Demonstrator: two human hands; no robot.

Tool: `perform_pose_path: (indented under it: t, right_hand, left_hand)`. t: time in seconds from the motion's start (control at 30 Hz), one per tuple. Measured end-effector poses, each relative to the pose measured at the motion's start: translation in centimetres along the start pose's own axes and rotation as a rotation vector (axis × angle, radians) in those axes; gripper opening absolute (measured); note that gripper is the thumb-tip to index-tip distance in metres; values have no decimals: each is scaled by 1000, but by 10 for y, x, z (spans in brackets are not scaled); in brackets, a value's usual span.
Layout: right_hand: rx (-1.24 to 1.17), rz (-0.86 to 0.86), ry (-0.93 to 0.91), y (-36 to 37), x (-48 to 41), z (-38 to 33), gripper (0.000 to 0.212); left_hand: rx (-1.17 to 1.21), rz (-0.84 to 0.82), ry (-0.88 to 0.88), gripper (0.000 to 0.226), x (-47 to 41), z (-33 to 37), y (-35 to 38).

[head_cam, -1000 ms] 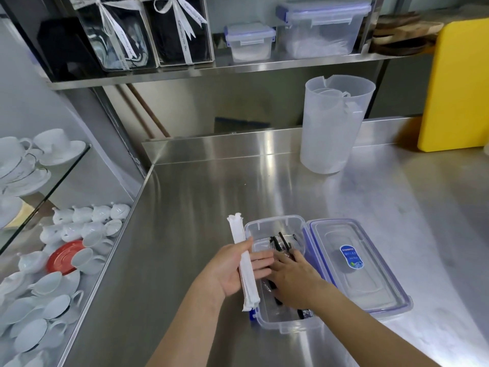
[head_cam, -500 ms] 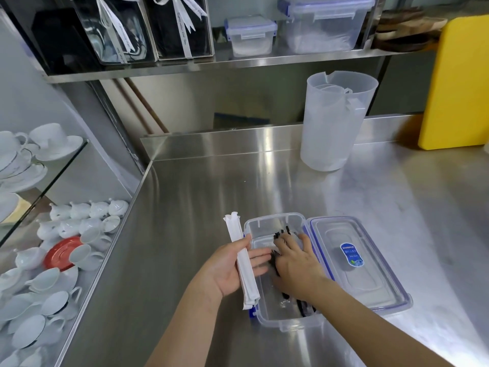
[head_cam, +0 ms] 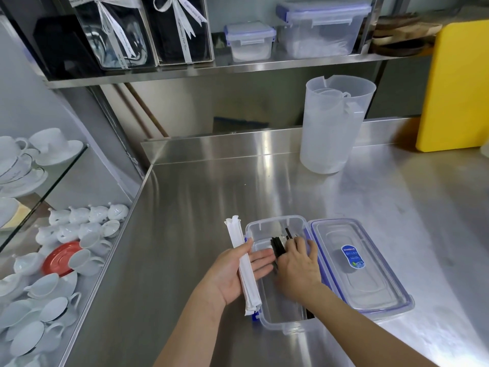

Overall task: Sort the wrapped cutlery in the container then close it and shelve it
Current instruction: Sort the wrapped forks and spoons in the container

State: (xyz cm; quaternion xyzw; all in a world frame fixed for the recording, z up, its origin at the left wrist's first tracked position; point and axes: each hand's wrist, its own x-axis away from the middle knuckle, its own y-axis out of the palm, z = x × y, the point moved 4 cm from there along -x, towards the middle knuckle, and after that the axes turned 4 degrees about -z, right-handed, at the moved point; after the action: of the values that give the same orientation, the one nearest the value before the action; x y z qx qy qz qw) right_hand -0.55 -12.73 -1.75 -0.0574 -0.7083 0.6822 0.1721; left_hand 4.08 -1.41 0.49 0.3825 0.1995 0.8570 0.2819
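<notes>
Flat-fingered right grip (head_cam: 297, 266) has pushed black cutlery (head_cam: 277, 246) up the container (head_cam: 275, 223), freeing room for the white bundle (head_cam: 245, 272) clasped in left grip (head_cam: 231, 275)

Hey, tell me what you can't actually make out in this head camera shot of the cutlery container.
Head view only:
1. The black cutlery: mostly under the right hand, so type and count are unclear.
2. The white wrapped bundle held in the left hand: the paper hides what's inside.
3. The lid label: print too small to read.
</notes>
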Motion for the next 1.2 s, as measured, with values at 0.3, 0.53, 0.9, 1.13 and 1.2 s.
perform_pose_path:
  t: [0.3,0.53,0.9,1.13,1.2]
  right_hand:
    - [-29,348,116,-26,6,25,20]
    - [135,70,113,-15,12,39,18]
    - [-97,72,-181,-17,11,-3,37]
    - [23,-86,-81,1,8,-13,25]
    - [-34,-88,-63,3,7,-10,25]
  left_hand:
    - [54,48,24,16,4,0,0]
    - [-34,165,2,16,2,-2,-6]
    - [145,221,12,16,-1,-1,-10]
    - [122,195,18,23,0,-1,-14]
    - [88,167,40,30,-1,0,-16]
